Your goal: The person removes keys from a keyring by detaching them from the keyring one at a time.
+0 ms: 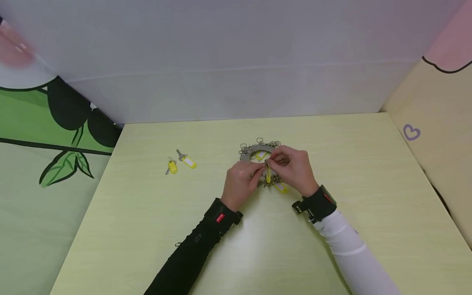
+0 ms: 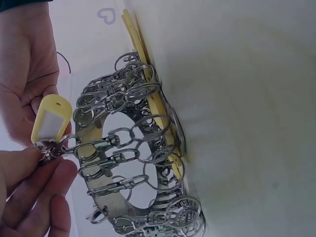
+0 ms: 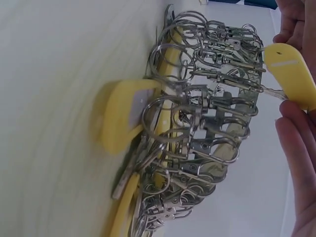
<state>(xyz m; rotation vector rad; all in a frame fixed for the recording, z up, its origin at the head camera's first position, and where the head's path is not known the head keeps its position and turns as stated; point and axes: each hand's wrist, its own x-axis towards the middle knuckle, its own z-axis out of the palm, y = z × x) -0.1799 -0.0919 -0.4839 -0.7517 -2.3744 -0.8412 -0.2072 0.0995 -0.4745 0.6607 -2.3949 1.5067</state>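
A round metal ring rack (image 1: 245,156) hung with several clips and split rings stands upright between the hands. Above it, the left hand (image 1: 239,182) pinches small metal hardware beside a yellow key tag (image 2: 52,118). The right hand (image 1: 293,169) meets it from the other side, fingertips pinching the ring of the same key tag (image 1: 268,173). Fingers partly hide the exact contact. In the right wrist view, a key (image 3: 273,92) shows beside the tag. More yellow tags (image 1: 281,188) hang low on the rack, some touching the table.
Two keys with yellow tags lie apart on the table's left: one upper tag (image 1: 189,162) and one lower tag (image 1: 172,166). The pale wooden table (image 1: 147,229) meets a light back wall (image 1: 239,94) and a beige right-hand panel (image 1: 435,135).
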